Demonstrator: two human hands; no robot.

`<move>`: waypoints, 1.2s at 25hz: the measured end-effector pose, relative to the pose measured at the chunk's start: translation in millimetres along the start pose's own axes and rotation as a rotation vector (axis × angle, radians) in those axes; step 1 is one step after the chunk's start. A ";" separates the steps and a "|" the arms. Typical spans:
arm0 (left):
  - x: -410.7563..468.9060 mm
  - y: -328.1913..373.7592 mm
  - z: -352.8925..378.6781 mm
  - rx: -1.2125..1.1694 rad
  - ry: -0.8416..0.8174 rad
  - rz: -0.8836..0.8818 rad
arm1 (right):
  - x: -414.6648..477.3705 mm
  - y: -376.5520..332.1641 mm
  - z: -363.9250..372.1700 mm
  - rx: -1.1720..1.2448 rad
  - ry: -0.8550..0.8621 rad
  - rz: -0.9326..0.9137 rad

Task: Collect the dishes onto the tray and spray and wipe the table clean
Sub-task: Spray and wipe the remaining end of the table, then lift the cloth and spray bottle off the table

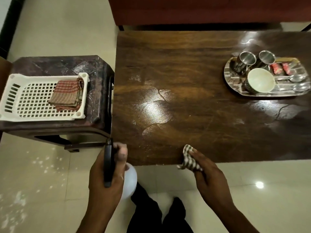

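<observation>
Table [193,64] is showing wet spray patches mid-surface, so wiping is probably next. Tray [226,76] is sitting far right with the dishes on it, out of the wet zone; the frame is clipping its right end. Left hand [97,182] is gripping the spray bottle [130,179] off the near-left corner, with the nozzle hard to make out. Right hand [210,175] is pinching a striped cloth [190,160] at the near edge, half covering it.

Dim, warm indoor light glares off the wet table [185,98] and floor tiles [259,184] (edges bowed, slightly soft).
</observation>
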State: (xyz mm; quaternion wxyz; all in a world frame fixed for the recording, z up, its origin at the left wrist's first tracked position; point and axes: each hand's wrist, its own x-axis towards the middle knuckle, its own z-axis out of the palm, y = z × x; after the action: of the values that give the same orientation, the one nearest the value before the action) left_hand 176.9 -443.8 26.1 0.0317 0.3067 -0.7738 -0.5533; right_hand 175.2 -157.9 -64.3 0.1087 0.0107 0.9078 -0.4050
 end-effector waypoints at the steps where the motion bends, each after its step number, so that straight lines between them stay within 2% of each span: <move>1: 2.0 5.1 4.8 -0.023 0.000 0.026 | 0.0 -6.6 -2.9 0.155 0.030 0.096; 4: -0.7 18.5 12.5 -0.096 0.017 0.094 | 1.6 -26.3 -9.0 0.600 0.106 0.423; 6: -8.8 32.0 8.2 -0.139 0.023 0.076 | -3.5 -47.8 -17.0 0.952 0.094 0.635; 8: -22.4 49.4 -2.3 -0.117 0.002 0.045 | -11.2 -75.4 -32.5 1.153 0.036 0.726; 10: -44.2 73.0 -23.7 -0.051 -0.019 0.002 | -27.4 -108.0 -52.7 1.171 -0.050 0.714; 15: -107.8 136.3 -93.8 0.066 -0.012 -0.135 | -70.7 -167.7 -110.3 1.173 -0.097 0.636; 20: -159.7 156.0 -170.3 0.121 0.110 -0.019 | -90.6 -218.2 -139.5 1.241 -0.227 0.643; 24: -164.9 170.4 -213.7 0.064 0.215 -0.018 | -75.5 -267.7 -130.9 1.242 -0.324 0.644; 30: -103.8 167.1 -284.6 0.004 0.243 0.068 | -46.1 -357.0 -69.4 1.253 -0.327 0.588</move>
State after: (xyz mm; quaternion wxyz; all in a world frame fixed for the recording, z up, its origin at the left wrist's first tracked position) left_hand 298.1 -595.7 312.3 0.1432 0.3453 -0.7752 -0.5093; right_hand 168.7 -343.3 251.8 0.3216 0.2547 0.4358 -0.8011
